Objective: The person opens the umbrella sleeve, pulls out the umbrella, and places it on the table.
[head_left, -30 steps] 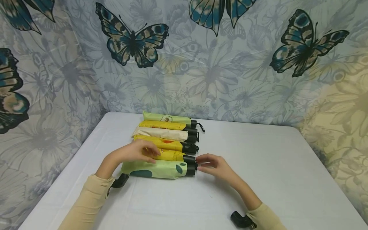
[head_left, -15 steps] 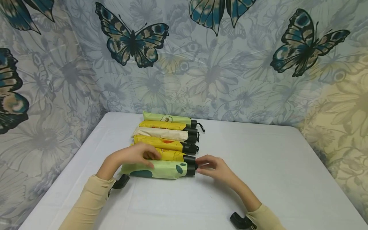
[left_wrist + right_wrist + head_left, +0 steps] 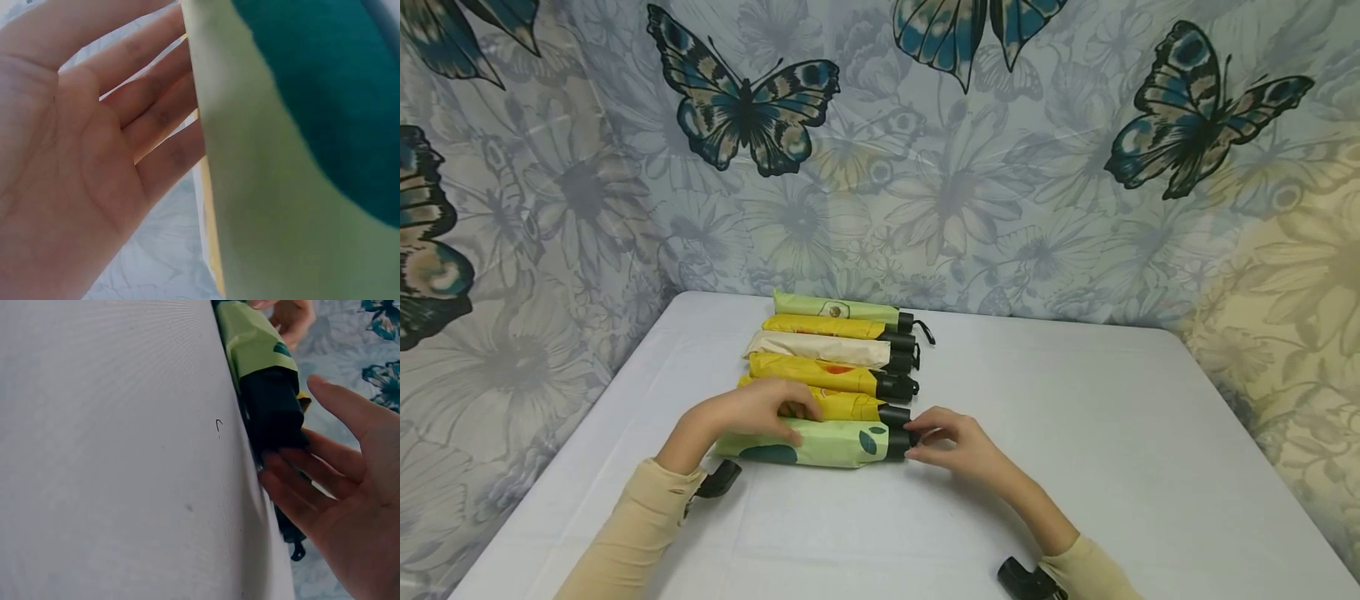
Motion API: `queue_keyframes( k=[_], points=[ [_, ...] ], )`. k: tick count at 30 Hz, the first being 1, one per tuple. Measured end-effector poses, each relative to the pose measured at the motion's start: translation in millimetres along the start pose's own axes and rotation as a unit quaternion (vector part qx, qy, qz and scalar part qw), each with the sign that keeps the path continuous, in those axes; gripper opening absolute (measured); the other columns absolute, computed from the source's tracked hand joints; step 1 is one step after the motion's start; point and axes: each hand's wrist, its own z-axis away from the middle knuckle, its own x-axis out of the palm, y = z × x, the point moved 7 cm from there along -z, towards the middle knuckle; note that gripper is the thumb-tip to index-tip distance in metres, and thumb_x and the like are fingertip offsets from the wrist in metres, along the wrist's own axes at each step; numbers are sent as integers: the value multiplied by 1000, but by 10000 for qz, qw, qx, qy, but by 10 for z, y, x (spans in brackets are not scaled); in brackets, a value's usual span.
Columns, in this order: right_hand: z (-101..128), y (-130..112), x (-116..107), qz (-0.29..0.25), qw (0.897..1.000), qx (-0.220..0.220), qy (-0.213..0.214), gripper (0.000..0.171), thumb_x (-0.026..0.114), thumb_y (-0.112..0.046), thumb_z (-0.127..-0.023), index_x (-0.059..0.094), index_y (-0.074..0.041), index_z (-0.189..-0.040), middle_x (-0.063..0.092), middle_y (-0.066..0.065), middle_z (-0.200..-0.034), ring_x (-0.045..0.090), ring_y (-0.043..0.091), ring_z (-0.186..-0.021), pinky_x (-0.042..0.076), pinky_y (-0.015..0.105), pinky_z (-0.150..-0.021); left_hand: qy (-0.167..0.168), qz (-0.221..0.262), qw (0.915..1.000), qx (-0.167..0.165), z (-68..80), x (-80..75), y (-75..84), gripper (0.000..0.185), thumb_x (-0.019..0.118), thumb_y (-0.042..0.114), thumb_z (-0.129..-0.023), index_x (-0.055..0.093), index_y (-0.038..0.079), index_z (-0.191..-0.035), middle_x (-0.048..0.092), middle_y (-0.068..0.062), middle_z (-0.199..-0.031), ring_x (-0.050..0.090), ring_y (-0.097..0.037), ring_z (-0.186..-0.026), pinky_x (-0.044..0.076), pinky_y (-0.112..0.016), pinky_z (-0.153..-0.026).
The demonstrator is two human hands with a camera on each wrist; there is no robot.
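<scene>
Nearest to me in a row lies a folded light green umbrella point(image 3: 838, 443) with dark green leaf prints and a black handle point(image 3: 272, 403). My left hand point(image 3: 760, 408) grips its body from above, thumb on the near side. The fingers point(image 3: 156, 100) pass behind it in the left wrist view, tips hidden. At the handle end, my right hand point(image 3: 958, 442) has its fingers touching the end, while the thumb stands apart from the handle in the right wrist view. Directly behind lies a yellow umbrella point(image 3: 850, 406), partly covered by my left hand.
Farther back in the row lie another yellow umbrella point(image 3: 812, 372), a cream umbrella point(image 3: 820, 348), a third yellow one point(image 3: 823, 326) and a green avocado-print umbrella point(image 3: 865, 311). All handles point right on the white table point(image 3: 1075, 417). A butterfly-patterned cloth point(image 3: 955, 200) hangs behind.
My left thumb has come down onto the light green umbrella. My right hand has moved slightly left against the handle end, and that umbrella has shifted slightly left.
</scene>
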Motion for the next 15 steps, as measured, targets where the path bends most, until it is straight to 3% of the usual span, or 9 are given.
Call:
queue_keyframes(
  k=[4,10,15],
  points=[
    [-14,-45,21,119,9997,-200,92,34,80,-17,-82,69,-4,-111,67,13,-111,65,20,-97,59,35,-84,40,-264,9996,-107,38,33,-43,41,81,23,-80,65,31,-117,64,12,-118,61,-12,-108,53,-28,-92],
    [-23,-132,22,443,9978,-383,322,32,81,-18,-80,70,-9,-109,68,6,-111,64,21,-101,59,33,-83,208,-577,9980,135,77,58,-42,47,80,26,-81,63,31,-124,61,9,-129,58,-16,-118,51,-36,-99],
    [-24,-145,69,621,9976,-277,151,39,81,-21,-80,69,-11,-115,67,3,-115,64,16,-103,58,27,-86,311,-636,9971,264,87,63,-37,48,81,27,-80,63,29,-125,61,8,-129,58,-16,-118,51,-36,-99]
  ],
)
